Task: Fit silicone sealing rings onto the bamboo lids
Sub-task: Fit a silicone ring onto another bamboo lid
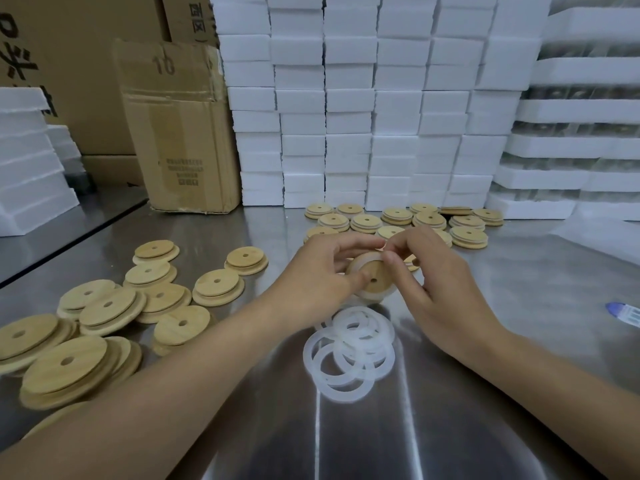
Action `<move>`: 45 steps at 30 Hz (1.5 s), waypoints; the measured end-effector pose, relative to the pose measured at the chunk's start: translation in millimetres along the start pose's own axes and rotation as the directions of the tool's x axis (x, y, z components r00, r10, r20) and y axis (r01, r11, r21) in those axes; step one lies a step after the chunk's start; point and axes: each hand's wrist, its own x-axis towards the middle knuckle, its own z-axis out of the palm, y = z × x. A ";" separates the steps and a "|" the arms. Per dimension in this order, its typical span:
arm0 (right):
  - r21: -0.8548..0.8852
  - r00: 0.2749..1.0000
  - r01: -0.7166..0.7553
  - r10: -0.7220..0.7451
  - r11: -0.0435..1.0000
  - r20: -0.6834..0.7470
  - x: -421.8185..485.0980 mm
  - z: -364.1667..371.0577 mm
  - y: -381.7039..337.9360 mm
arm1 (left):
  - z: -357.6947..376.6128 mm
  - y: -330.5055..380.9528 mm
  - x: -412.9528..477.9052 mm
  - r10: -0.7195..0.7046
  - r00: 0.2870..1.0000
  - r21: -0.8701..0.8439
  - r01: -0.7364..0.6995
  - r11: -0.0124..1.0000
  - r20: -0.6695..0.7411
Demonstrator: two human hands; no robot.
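Both hands hold one round bamboo lid (375, 276) with a centre hole, tilted above the steel table. My left hand (322, 271) grips its left edge, thumb on the face. My right hand (427, 271) pinches its upper right edge, where a translucent white silicone ring (363, 293) wraps the rim. A loose heap of white silicone rings (349, 351) lies just below the hands. Several bamboo lids (104, 306) are scattered at the left. Another group of lids (429, 220) lies behind the hands.
White foam boxes (363, 116) are stacked in a wall at the back and right. A cardboard box (180, 133) stands at the back left, with foam pieces (31, 174) further left. A blue and white pen-like object (623, 315) lies at the right edge.
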 end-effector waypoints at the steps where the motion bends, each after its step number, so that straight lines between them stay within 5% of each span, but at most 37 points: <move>1: -0.001 1.000 -0.007 0.007 1.000 0.003 -0.2 0.1 0.5 | -0.5 -0.7 -0.5 0.006 1.000 0.011 -0.006 1.000 -0.002; 13: -0.010 0.998 -0.062 0.062 0.998 -0.007 -0.7 -0.2 2.3 | -8.1 -9.2 2.8 0.001 0.992 0.010 0.000 1.000 -0.128; 33: 0.009 0.990 -0.133 0.133 0.991 0.042 1.3 -6.6 2.0 | -26.5 -7.2 5.8 -0.036 0.998 0.226 0.048 0.973 -0.057; 45: 0.183 0.959 -0.263 0.236 0.947 0.154 1.5 -14.1 1.4 | -33.9 -10.2 8.9 -0.045 0.999 0.223 0.047 0.974 -0.014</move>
